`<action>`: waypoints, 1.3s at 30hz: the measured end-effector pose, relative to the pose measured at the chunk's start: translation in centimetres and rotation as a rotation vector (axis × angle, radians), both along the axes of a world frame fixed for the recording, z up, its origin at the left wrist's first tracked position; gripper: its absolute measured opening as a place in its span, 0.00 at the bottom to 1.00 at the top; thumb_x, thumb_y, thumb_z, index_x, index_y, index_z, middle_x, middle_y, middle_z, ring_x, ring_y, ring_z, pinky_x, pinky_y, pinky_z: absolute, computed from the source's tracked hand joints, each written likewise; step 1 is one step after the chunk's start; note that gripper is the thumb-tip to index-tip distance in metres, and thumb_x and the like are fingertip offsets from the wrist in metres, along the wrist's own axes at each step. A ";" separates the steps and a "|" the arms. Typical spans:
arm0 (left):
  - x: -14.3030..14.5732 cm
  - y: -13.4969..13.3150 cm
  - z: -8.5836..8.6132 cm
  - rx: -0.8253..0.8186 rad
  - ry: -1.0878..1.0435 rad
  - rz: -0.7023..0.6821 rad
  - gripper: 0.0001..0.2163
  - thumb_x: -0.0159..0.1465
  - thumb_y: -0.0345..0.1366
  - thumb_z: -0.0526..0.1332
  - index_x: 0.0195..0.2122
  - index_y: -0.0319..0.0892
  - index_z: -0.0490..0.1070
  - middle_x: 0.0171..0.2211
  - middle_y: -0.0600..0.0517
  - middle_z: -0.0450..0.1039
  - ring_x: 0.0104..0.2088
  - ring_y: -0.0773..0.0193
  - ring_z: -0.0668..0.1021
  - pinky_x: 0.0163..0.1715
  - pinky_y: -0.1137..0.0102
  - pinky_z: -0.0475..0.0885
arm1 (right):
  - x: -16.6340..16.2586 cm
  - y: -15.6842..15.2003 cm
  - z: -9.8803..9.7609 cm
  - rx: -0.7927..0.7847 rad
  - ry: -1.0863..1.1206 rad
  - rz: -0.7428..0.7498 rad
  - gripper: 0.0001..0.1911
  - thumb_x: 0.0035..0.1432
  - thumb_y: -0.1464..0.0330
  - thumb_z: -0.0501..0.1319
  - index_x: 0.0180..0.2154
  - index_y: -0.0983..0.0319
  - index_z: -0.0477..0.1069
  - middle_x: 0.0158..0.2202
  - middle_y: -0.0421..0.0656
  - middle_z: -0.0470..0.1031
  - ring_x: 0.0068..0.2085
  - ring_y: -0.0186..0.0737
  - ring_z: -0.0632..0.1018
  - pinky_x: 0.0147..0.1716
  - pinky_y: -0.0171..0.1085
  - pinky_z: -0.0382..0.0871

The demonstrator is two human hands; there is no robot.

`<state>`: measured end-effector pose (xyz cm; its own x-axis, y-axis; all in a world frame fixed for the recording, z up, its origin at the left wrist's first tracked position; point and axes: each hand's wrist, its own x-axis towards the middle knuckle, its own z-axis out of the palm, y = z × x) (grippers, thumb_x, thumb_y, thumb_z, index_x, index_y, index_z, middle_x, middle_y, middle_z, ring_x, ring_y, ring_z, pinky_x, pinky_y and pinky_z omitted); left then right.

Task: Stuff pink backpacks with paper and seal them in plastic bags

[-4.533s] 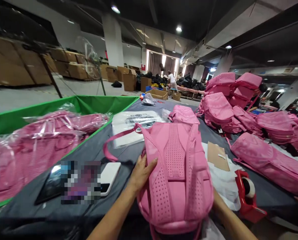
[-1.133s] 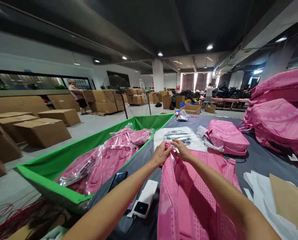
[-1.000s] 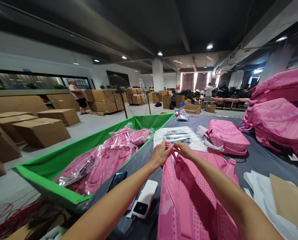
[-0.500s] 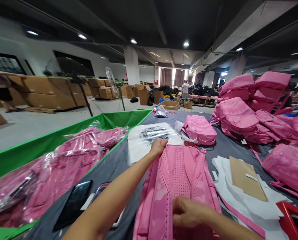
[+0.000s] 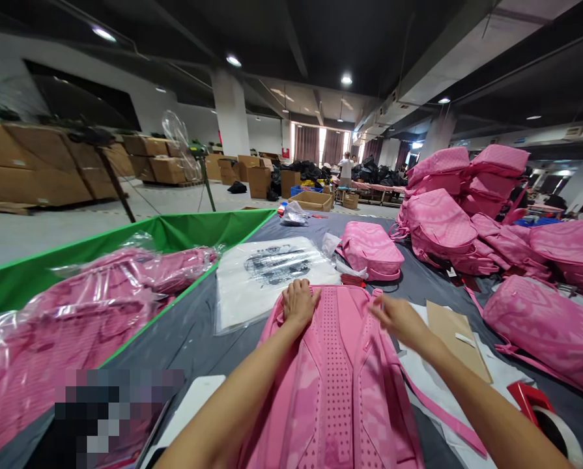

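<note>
A pink backpack (image 5: 337, 365) lies in front of me, its padded, perforated back panel and shoulder straps facing up. My left hand (image 5: 299, 303) is closed over the upper left edge of the bag. At the upper right corner, my right hand (image 5: 398, 320) has its fingertips closed on the top of a shoulder strap. Just beyond the bag's top lies a stack of clear plastic bags with dark print (image 5: 237, 296). A loose pink strap (image 5: 442, 413) trails to the right of the backpack.
Plastic-wrapped pink backpacks (image 5: 90, 293) fill a green-sided bin (image 5: 193, 228) at left. More backpacks (image 5: 440, 221) are piled at right. Cardboard (image 5: 455, 335) lies on white paper beside a red tape dispenser (image 5: 530, 398). A smaller pink backpack (image 5: 373, 251) stands farther back.
My right hand has moved from the middle of the back panel up to the strap at the upper right. My left hand now lies over the upper left edge. The view has turned right.
</note>
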<state>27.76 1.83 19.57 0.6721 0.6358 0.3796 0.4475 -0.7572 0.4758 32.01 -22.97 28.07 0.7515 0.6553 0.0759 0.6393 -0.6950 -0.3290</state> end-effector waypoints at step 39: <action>5.5 -10.4 2.8 0.031 -0.390 -1.423 0.16 0.72 0.44 0.58 0.56 0.41 0.74 0.48 0.43 0.79 0.51 0.55 0.78 0.55 0.65 0.67 | -3.0 -5.3 1.3 0.762 -0.116 -0.005 0.17 0.60 0.52 0.65 0.34 0.60 0.69 0.23 0.36 0.68 0.22 0.31 0.70 0.21 0.29 0.65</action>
<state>33.22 -8.59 22.38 0.5643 -0.4684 0.6798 -0.8142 -0.4519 0.3645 29.02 -28.31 29.36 0.7141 0.3869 0.5835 0.6963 -0.3061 -0.6492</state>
